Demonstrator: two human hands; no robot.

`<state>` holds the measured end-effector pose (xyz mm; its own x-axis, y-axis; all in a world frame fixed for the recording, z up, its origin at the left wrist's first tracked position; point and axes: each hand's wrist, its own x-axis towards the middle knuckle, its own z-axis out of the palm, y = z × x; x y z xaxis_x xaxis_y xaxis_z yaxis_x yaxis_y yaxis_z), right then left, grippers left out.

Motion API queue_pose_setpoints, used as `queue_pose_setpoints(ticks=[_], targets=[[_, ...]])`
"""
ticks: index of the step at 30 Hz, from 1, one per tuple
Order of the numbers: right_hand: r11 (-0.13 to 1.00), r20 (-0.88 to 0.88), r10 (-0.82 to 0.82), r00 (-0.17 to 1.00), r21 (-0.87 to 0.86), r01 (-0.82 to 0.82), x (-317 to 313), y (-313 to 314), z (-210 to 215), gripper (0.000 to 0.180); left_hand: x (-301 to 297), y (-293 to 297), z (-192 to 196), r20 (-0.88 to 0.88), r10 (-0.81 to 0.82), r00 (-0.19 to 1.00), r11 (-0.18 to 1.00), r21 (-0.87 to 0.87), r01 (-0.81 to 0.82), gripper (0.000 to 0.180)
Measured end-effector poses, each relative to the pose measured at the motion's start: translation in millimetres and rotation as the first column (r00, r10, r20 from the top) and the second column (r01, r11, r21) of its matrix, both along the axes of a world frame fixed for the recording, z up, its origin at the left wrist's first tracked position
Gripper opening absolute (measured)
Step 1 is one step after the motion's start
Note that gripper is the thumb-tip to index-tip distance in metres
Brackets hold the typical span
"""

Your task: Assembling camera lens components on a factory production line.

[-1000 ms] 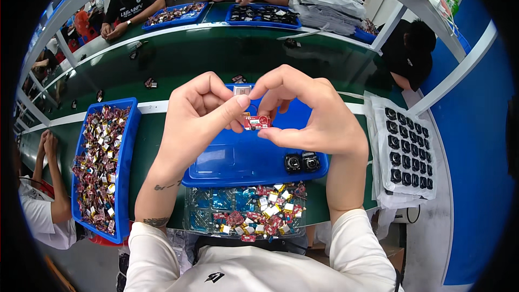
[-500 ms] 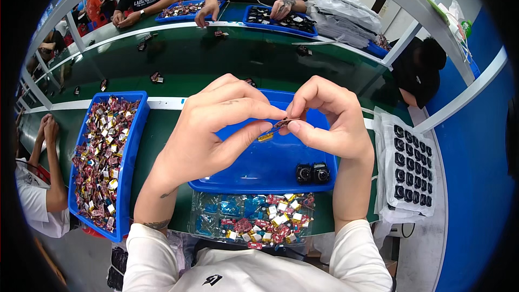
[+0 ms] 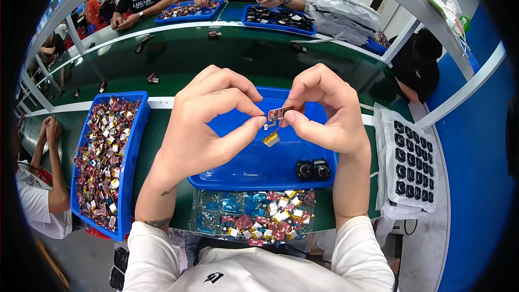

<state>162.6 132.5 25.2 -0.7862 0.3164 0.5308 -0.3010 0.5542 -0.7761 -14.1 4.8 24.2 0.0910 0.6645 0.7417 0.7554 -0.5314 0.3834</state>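
- Surface: green tabletop point(image 3: 162, 130), glossy, with a white strip running across it; it bends toward the rim of the view. A second green surface lies beyond it, where other people sit at their own blue trays.
- Landmark: the central blue tray point(image 3: 259, 157), directly in front of the person.
- Both hands are held above the central blue tray, meeting over its middle.
- Left hand point(image 3: 208, 124): fingers curled, thumb and forefinger pinched together on the left end of a small red circuit board point(image 3: 280, 113).
- Right hand point(image 3: 324, 111): fingers curled, thumb and forefinger pinching the right end of the same board.
- Board: one. Its long axis runs roughly left to right, the right end tilted slightly up and away. A short wire drops from it to one small yellow block point(image 3: 271, 139), which hangs just below the board, clear of the tray floor.
- Inside the central blue tray, near its right front corner: two small black cube-shaped parts point(image 3: 313, 170), side by side and touching.
- Nearer the person than the central blue tray: one clear tray point(image 3: 203, 211) of mixed red, yellow and blue parts; too many to count.
- Left of the central blue tray: one long blue bin point(image 3: 141, 130), heaped with similar parts; not countable.
- Right of the central blue tray: one white sheet point(image 3: 389, 205) carrying rows of black parts.
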Motion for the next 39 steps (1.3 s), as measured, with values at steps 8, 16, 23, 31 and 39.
queue_pose_setpoints(ticks=[8,16,23,31,39], targets=[[0.986,-0.056,-0.087,0.995,0.134,0.094,-7,-2,-3,0.019,1,-1,2,0.314,0.016,0.949,0.983,-0.18,0.043,0.018],[0.994,-0.038,-0.061,0.997,0.087,0.064,-7,-1,-2,0.016,-5,0,-6,0.577,-0.089,0.812,0.942,-0.216,0.256,0.009],[0.971,-0.139,-0.055,0.989,0.222,0.085,-14,-3,-3,0.015,-2,4,-5,0.721,-0.02,0.692,0.816,-0.389,0.428,0.023],[0.902,-0.152,-0.214,0.965,0.348,0.255,-13,-7,-5,0.013,0,9,-15,0.63,0.085,0.772,0.904,-0.374,0.206,0.012],[0.961,-0.08,-0.256,0.963,0.086,0.262,-9,-12,1,0.01,5,6,-8,0.604,0.055,0.795,0.934,-0.313,0.174,0.01]])
